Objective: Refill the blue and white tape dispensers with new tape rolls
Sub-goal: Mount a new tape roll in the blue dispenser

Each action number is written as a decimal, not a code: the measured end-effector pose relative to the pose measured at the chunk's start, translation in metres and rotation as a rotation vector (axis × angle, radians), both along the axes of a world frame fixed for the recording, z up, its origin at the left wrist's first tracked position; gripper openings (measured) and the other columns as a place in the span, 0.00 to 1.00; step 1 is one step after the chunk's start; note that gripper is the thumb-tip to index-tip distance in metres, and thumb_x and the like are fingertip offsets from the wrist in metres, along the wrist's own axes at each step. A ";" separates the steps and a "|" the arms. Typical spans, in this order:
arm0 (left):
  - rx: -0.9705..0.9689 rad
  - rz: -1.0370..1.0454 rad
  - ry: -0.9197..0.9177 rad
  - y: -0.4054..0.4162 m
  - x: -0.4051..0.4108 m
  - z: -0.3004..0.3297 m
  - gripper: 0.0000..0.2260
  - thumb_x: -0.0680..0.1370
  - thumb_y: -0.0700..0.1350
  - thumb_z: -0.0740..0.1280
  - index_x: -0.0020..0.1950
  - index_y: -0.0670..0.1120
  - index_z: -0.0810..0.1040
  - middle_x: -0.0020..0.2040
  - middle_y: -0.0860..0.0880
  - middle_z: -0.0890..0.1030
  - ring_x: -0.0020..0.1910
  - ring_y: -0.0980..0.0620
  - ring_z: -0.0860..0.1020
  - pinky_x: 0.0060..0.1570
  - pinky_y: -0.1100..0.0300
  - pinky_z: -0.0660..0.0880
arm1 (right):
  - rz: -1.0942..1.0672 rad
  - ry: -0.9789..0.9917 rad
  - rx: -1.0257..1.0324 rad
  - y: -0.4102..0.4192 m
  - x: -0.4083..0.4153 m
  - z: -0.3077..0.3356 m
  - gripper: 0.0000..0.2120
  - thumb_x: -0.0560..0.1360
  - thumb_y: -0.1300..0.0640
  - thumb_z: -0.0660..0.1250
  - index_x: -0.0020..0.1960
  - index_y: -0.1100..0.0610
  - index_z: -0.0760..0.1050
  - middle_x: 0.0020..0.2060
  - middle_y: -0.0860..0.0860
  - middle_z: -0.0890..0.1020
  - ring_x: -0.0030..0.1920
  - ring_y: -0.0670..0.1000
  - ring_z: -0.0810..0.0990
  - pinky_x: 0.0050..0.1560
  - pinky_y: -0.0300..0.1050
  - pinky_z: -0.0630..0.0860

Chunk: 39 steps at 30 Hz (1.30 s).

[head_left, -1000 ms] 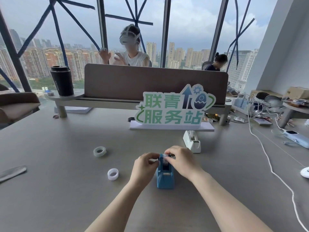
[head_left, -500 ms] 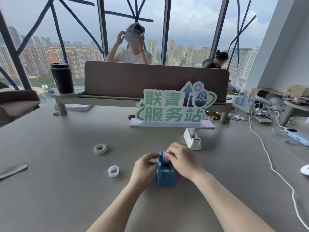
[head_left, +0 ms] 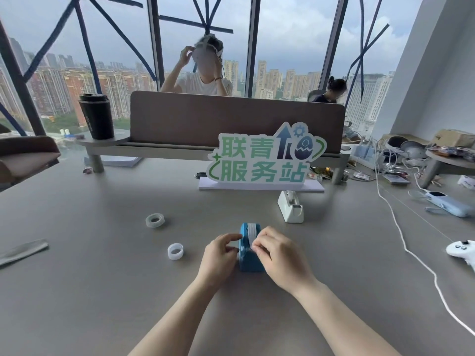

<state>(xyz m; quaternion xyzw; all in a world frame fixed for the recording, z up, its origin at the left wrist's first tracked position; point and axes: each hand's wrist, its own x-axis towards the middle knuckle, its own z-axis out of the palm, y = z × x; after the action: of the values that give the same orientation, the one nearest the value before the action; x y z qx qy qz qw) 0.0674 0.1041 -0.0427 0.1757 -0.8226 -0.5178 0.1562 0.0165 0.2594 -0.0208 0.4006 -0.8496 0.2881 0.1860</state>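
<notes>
The blue tape dispenser (head_left: 250, 258) stands on the grey table in front of me, with a tape roll (head_left: 251, 231) seated in its top. My left hand (head_left: 219, 258) rests against its left side, fingertips touching the body. My right hand (head_left: 279, 255) covers its right side, thumb and forefinger pinched at the tape near the front of the roll. The white dispenser (head_left: 291, 206) stands behind and to the right, untouched. Two loose rolls lie to the left: a clear one (head_left: 155, 220) farther off and a white ring (head_left: 175, 251) nearer.
A green-lettered sign (head_left: 264, 160) on a white base stands behind the dispensers, before a brown desk divider (head_left: 231, 119). A black tumbler (head_left: 97, 116) sits on a shelf at left. A white cable (head_left: 401, 235), a white controller (head_left: 462, 249) and clutter lie at right. A person sits behind the divider.
My right hand has slid toward me along the blue dispenser, uncovering the roll's top. My left hand has kept its place on the dispenser's left side. The person behind the divider raised both hands to their headset.
</notes>
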 end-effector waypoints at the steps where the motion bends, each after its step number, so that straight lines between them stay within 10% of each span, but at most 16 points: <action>1: -0.001 0.001 -0.004 0.001 0.001 0.000 0.21 0.72 0.34 0.59 0.59 0.49 0.82 0.54 0.50 0.84 0.49 0.57 0.83 0.46 0.62 0.75 | 0.001 0.008 -0.004 0.001 0.004 -0.001 0.05 0.76 0.55 0.67 0.41 0.52 0.77 0.43 0.44 0.78 0.38 0.46 0.77 0.36 0.38 0.70; 21: -0.015 0.020 -0.051 0.004 0.008 -0.001 0.19 0.71 0.35 0.61 0.55 0.50 0.84 0.51 0.46 0.86 0.51 0.51 0.83 0.56 0.56 0.77 | -0.030 0.218 0.107 0.007 0.018 -0.030 0.04 0.69 0.56 0.71 0.36 0.54 0.80 0.38 0.46 0.79 0.42 0.50 0.77 0.38 0.41 0.76; 27: -0.011 0.019 -0.061 0.005 0.009 -0.001 0.19 0.71 0.35 0.61 0.56 0.50 0.84 0.51 0.46 0.86 0.51 0.51 0.83 0.55 0.58 0.77 | -0.171 -0.039 -0.110 0.016 0.018 -0.028 0.02 0.72 0.58 0.68 0.42 0.52 0.80 0.41 0.44 0.81 0.44 0.49 0.79 0.38 0.38 0.71; 33: 0.005 -0.018 -0.090 0.005 0.009 -0.005 0.23 0.69 0.37 0.59 0.60 0.51 0.82 0.53 0.48 0.86 0.53 0.51 0.84 0.57 0.57 0.78 | -0.134 -0.481 0.121 0.015 -0.004 -0.026 0.27 0.74 0.55 0.67 0.72 0.53 0.68 0.67 0.51 0.77 0.68 0.52 0.73 0.65 0.43 0.70; 39: 0.003 0.014 -0.072 0.001 0.001 -0.007 0.24 0.71 0.36 0.59 0.63 0.53 0.81 0.52 0.48 0.86 0.36 0.56 0.80 0.33 0.71 0.70 | -0.134 -0.497 0.045 0.003 -0.014 -0.030 0.29 0.72 0.53 0.72 0.71 0.51 0.70 0.65 0.50 0.78 0.66 0.52 0.75 0.63 0.43 0.72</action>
<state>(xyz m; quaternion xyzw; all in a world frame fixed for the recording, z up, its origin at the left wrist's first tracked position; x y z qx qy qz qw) 0.0682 0.1056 -0.0496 0.2004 -0.8257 -0.5111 0.1298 0.0029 0.2621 -0.0506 0.2643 -0.9001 0.3459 -0.0187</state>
